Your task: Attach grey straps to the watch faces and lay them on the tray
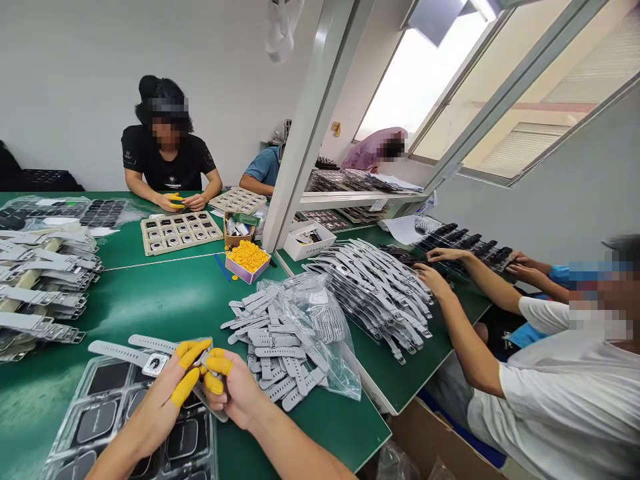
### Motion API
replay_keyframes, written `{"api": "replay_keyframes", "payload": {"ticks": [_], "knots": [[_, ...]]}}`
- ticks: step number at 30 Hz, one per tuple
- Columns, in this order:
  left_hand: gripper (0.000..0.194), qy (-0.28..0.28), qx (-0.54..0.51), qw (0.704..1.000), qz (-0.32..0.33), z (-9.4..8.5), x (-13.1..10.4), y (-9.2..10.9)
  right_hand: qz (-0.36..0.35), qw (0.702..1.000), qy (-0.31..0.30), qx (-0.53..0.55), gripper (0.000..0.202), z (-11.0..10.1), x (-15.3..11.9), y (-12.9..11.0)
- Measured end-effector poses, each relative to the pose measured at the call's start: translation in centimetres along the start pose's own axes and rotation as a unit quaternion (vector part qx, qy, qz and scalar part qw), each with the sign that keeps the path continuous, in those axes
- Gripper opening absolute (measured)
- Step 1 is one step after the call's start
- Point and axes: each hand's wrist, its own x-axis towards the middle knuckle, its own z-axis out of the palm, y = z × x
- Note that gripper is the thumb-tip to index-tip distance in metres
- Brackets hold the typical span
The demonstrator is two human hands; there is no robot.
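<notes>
Over there, the left hand (165, 387) and right hand (237, 390) meet above a tray (213, 447), with a watch (155, 363) just left of their grip. Right of it lies a strap pile (280, 352), a bag (347, 370) along its far side; beyond stands a box (240, 271) of finger cots (247, 255); well left, stacked straps (45, 293).

Yellow finger cots (220, 362), light grey straps (116, 351), pale-outlined black squares (97, 421), plain green tabletop (165, 303)

Matt rubbery straps (280, 351), glossy plastic tray (213, 447), crinkled shiny plastic bag (347, 367); smooth semi-gloss tabletop (165, 300)
</notes>
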Motion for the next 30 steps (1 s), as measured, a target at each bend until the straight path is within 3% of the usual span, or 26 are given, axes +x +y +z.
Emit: {"api": "replay_keyframes", "payload": {"ticks": [2,6,10,15,20,23,26,30], "knots": [[0.045,0.001,0.028,1.0,0.013,-0.2,-0.1,0.1,0.006,1.0,0.003,-0.009,0.033,-0.1,0.0,-0.1],[0.038,0.016,0.132,0.986,0.105,-0.8,0.1,0.0,0.028,0.998,-0.003,-0.06,0.04,-0.2,-0.2,-0.4],[0.037,-0.022,0.187,0.971,0.144,-1.4,0.5,0.6,0.047,0.995,-0.001,-0.09,0.043,-0.4,-0.5,-0.6],[0.038,-0.053,0.19,0.974,0.108,-1.4,0.6,0.8,0.044,0.995,0.0,-0.087,0.04,-0.7,-0.6,-0.5],[0.042,-0.075,0.081,0.993,0.049,-1.2,0.7,0.9,0.03,0.995,-0.026,-0.088,0.036,-0.8,-0.6,-0.6],[0.048,-0.074,0.042,0.996,0.012,-1.3,0.8,1.1,-0.008,0.989,-0.003,-0.15,0.037,-1.2,-0.7,-0.8],[0.054,-0.05,0.091,0.994,-0.019,-2.7,0.9,1.1,-0.063,0.952,0.019,-0.297,0.034,-1.7,-1.1,-1.4],[0.054,-0.037,0.186,0.978,-0.087,-7.3,0.8,0.1,-0.08,0.858,0.006,-0.508,0.026,-2.3,-1.8,-2.9]]}}
